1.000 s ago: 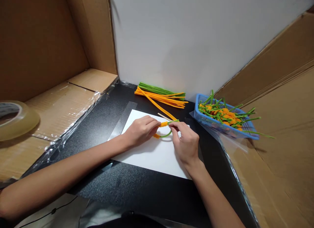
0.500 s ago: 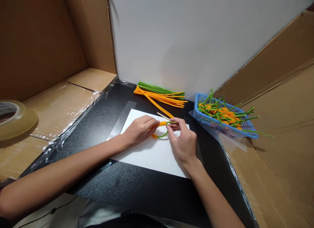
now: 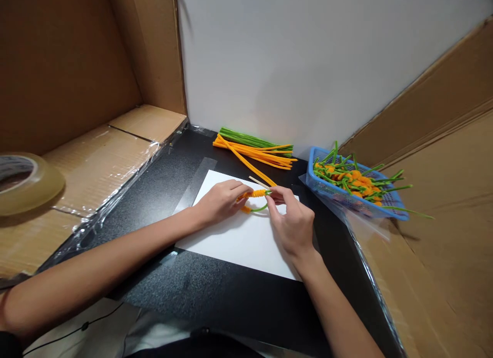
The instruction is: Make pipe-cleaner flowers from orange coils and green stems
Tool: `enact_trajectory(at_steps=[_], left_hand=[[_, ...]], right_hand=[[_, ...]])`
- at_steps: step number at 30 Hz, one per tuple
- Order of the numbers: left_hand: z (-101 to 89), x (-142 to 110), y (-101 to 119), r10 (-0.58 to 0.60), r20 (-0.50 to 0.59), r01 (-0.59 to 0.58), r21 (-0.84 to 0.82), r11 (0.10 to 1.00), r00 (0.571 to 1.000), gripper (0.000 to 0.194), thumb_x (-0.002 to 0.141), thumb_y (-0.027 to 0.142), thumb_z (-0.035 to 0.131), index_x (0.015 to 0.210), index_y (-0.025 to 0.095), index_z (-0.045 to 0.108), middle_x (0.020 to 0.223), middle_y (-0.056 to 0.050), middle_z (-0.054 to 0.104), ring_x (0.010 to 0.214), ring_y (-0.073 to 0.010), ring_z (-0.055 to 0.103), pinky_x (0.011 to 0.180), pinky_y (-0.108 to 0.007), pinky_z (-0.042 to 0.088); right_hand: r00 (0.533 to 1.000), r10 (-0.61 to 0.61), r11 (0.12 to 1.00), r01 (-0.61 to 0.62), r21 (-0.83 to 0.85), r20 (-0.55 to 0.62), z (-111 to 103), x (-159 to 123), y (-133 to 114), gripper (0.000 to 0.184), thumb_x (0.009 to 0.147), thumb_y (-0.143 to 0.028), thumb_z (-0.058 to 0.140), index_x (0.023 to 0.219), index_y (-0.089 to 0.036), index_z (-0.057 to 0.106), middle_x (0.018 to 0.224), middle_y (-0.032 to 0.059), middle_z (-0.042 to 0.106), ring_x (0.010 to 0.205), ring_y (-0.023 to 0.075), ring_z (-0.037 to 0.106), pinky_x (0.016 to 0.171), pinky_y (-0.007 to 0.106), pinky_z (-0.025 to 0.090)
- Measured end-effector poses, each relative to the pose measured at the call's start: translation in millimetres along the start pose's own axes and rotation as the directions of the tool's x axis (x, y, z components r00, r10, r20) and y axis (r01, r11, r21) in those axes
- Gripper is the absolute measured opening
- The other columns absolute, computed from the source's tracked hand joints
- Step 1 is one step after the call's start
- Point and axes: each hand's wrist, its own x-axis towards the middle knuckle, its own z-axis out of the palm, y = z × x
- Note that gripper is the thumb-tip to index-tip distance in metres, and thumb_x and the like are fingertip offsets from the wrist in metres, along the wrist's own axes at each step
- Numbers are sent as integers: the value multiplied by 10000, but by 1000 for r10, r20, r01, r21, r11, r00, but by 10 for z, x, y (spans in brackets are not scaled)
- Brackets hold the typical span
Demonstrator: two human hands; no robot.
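on the black surface (image 3: 192,281) lies white paper (image 3: 239,250), and over it the left hand (image 3: 223,200) and the right hand (image 3: 291,218) narrowly pinch an orange-and-green pipe-cleaner loop (image 3: 259,193) between them. beyond are a thin stick (image 3: 258,182), a blue basket (image 3: 319,186) at the right, orange pipe cleaners (image 3: 260,155) and, farthest, green pipe cleaners (image 3: 246,136).

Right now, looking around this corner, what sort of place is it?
It looks like a makeshift craft station: cardboard panels flank a black tabletop, which holds loose orange stems and a blue basket filled with orange-and-green pieces.
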Motion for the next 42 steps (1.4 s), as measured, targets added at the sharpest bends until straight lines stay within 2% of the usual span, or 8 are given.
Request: enact_trajectory(at_steps=[9,13,19,23,29,33,38,42], left_hand=[[15,-2,6,11,-113,-14,-34,999,994,140,894,143,577,998,130,671,785,-54,704,673,-142,641,626,-249,525],[5,-4,-13,43,-99,-41,25,999,994,164,915,151,539,1005,140,675,776,-50,698,667,-144,628,614,-252,521],[-75,33,27,167,76,-175,116,978,983,208,971,164,467,979,131,672,772,-58,680,711,-162,617,672,-279,529],[-64,37,14,164,99,-173,91,981,981,203,965,156,473,918,124,668,731,-52,660,671,-159,602,638,-273,509],[-30,20,-44,71,-49,-69,37,997,996,138,929,151,533,973,132,662,786,-57,690,662,-145,617,600,-245,487],[-27,4,-10,134,18,-134,14,991,991,176,936,119,495,845,142,644,761,-54,684,664,-141,622,611,-246,493],[-13,-12,-26,-70,18,72,-196,978,997,125,907,209,614,1016,154,639,865,-47,709,711,-130,661,650,-242,549],[-23,14,-25,-323,40,311,-403,861,946,315,826,250,720,1096,156,588,928,-37,693,761,-123,684,679,-232,602]], right_hand=[[994,110,990,-109,92,-9,16,1,-31,55,894,-139,621,885,-153,674,786,41,750,650,160,719,652,246,567],[998,-64,998,64,-8,22,-8,12,10,101,928,-128,568,935,-133,668,810,69,747,666,183,708,663,281,547],[941,-289,932,318,-174,174,-62,22,99,199,938,-60,488,967,-97,682,770,97,720,677,222,675,649,316,493],[944,-285,947,304,-102,167,-43,19,81,185,946,-77,498,991,-92,678,797,97,727,715,221,681,684,312,502],[954,-246,965,257,-45,172,-39,27,79,160,935,-83,526,972,-102,681,849,110,745,748,230,695,704,320,511],[952,-249,965,260,-40,179,-14,9,85,180,940,-88,511,966,-108,688,832,108,750,728,236,698,674,325,505],[982,23,993,-44,110,185,20,4,54,118,916,-145,577,896,-156,693,826,68,753,709,204,702,676,296,510],[901,339,903,-392,175,270,22,5,79,89,879,-203,620,814,-176,673,709,25,708,609,174,659,606,272,496]])
